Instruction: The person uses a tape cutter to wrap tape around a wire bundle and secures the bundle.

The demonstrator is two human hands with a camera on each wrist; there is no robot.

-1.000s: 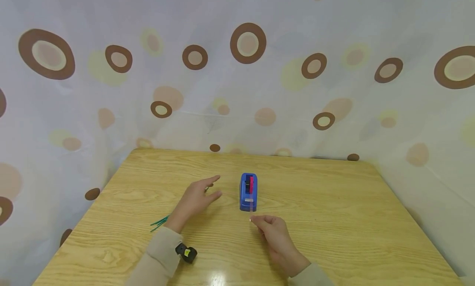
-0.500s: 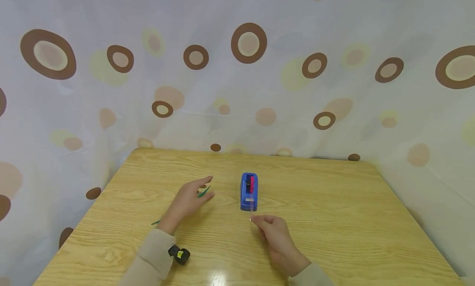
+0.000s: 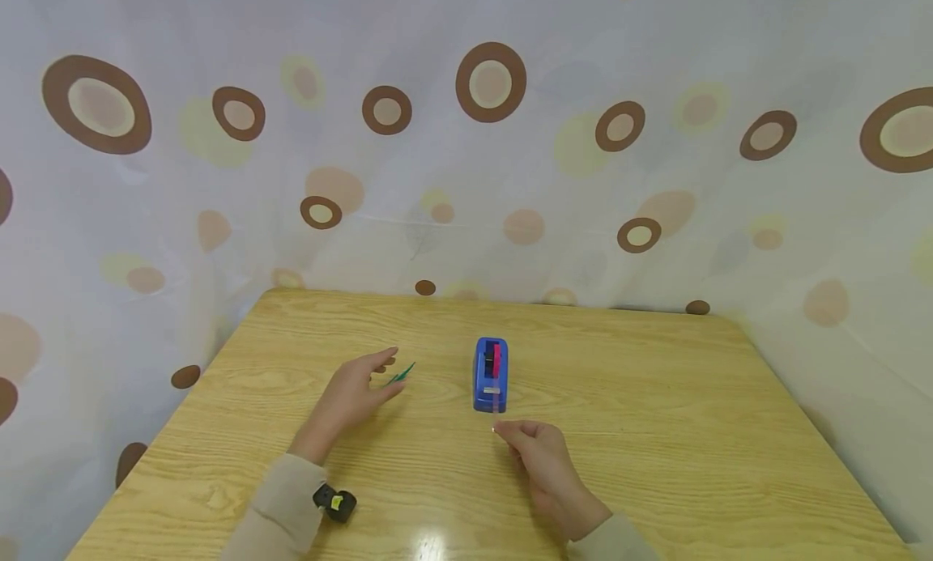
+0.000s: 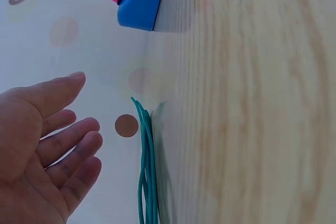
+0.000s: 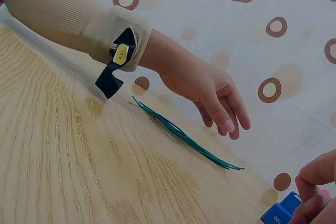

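A blue tape dispenser [image 3: 480,381] with a pink ring [image 3: 497,360] on its reel stands mid-table in the head view. My right hand [image 3: 541,466] pinches the end of a clear tape strip [image 3: 496,418] drawn out of its front, between thumb and forefinger. Left of the dispenser, my left hand [image 3: 353,393] hovers with fingers spread and nothing in them. Under it lies a bundle of thin green strands [image 5: 184,137] on the wooden tabletop, partly hidden by that hand in the head view. The left wrist view shows the strands [image 4: 149,166] apart from the fingers.
The wood-grain table [image 3: 656,431] ends at a white curtain [image 3: 539,172] with brown circles, behind and at the sides. A black band with a camera mount [image 3: 335,503] sits on my left sleeve [image 3: 280,504].
My left hand has drawn back leftward from the dispenser, and the green strands' tips now show past its thumb. My right hand keeps its pinch on the tape, almost still.
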